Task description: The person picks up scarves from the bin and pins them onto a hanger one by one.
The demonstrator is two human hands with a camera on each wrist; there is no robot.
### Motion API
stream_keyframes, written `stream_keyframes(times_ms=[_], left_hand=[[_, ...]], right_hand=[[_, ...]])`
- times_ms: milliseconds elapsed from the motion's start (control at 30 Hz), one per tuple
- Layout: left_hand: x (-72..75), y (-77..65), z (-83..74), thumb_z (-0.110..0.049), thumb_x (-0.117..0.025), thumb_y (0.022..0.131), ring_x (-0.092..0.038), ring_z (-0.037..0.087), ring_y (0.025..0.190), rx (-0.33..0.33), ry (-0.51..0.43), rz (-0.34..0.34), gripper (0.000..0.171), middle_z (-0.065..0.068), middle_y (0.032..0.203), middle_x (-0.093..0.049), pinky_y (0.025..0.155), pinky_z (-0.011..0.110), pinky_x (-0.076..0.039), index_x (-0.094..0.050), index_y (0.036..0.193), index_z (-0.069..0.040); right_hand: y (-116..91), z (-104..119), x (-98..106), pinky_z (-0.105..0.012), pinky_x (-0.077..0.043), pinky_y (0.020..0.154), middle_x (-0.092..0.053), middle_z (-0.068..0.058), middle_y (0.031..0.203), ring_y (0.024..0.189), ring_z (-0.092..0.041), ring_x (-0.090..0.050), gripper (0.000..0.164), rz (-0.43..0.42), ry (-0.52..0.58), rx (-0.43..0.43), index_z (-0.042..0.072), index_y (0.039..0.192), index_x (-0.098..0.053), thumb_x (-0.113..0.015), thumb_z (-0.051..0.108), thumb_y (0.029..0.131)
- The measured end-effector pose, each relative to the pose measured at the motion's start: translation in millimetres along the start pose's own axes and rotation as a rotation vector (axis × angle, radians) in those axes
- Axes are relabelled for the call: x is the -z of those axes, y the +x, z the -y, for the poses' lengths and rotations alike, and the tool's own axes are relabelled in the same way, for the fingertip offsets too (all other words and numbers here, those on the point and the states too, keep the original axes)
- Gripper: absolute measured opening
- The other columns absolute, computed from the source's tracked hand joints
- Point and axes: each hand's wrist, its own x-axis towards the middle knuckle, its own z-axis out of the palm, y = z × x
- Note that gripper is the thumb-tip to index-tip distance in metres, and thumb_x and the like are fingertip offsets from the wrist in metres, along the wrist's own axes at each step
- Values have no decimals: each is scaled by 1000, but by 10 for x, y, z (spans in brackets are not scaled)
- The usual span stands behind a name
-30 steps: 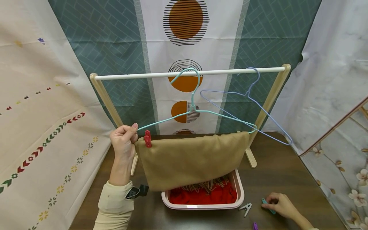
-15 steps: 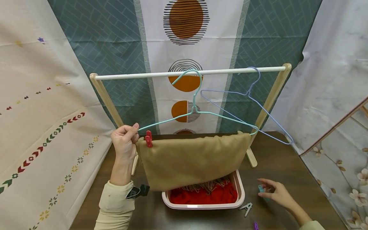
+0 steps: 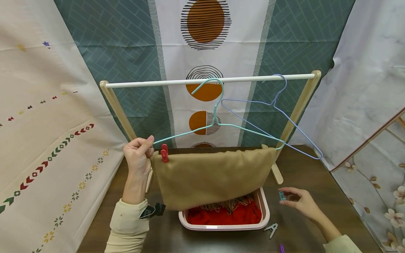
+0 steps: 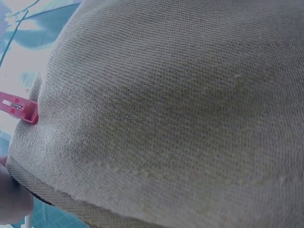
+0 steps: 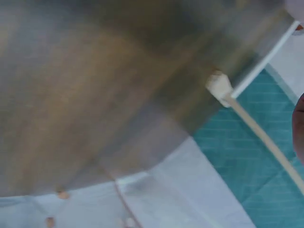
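Currently, khaki cloth hangs approx. centre (= clock hub, head view), below teal hanger, apparently over its hidden lower bar. Red peg clipped on top edge, 10 o'clock: that end done, I judge. Far end, 2 o'clock: no peg visible, so pegging looks abt half-way, one end left. My L hand, 9-10 o'clock: fingers curled, pinching hanger's tip. My R hand, 3-4 o'clock: thumb + finger pinching blue-green peg, apart from cloth. Hanger's hook at 12, level w/ white rod; can't tell if it bears on it. Lilac hanger at 1, bare. Pink basin at 6, red fabric inside, unhung. Grey peg + purple peg at 4-5, unused.
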Motion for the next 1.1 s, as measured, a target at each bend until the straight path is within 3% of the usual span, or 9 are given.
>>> stream_keyframes(times_ms=[167, 400, 800, 933, 1100], left_hand=[[11, -7, 5, 24, -49, 77, -13, 13, 42, -1, 6, 2, 39, -3, 42, -35, 40, 24, -8, -58, 49, -2], [9, -10, 1, 23, -50, 77, -14, 13, 41, 23, -16, -1, 37, 0, 42, -33, 40, 24, -8, -57, 49, 1], [13, 11, 2, 23, -50, 76, -12, 12, 40, 90, 11, -106, 36, 4, 37, -38, 40, 24, -7, -52, 45, 5], [22, 15, 1, 23, -50, 76, -11, 12, 40, 93, 8, -112, 37, 4, 37, -37, 40, 24, -7, -52, 45, 5], [24, 17, 0, 24, -50, 76, -11, 13, 41, 95, 9, -117, 37, 3, 37, -37, 40, 24, -7, -52, 45, 5]], right_hand=[[151, 169, 1, -23, -47, 61, -66, 0, 92, 73, -9, -58, 36, -28, 3, 68, 0, 102, -65, -74, -6, 68], [350, 497, 41, -19, -46, 61, -66, -5, 87, 69, -8, -57, 38, -59, 42, 140, -6, 99, -62, -72, -15, 64], [673, 1162, 75, -15, -46, 61, -64, -6, 86, 71, -9, -57, 42, -101, 184, 374, -14, 98, -60, -68, -25, 58], [772, 1265, 104, -15, -48, 62, -64, -3, 86, 72, -8, -59, 42, -110, 140, 380, -13, 97, -60, -70, -24, 58], [871, 1389, 138, -17, -49, 66, -66, 0, 88, 73, -9, -62, 41, -139, 179, 358, -16, 97, -59, -68, -26, 58]])
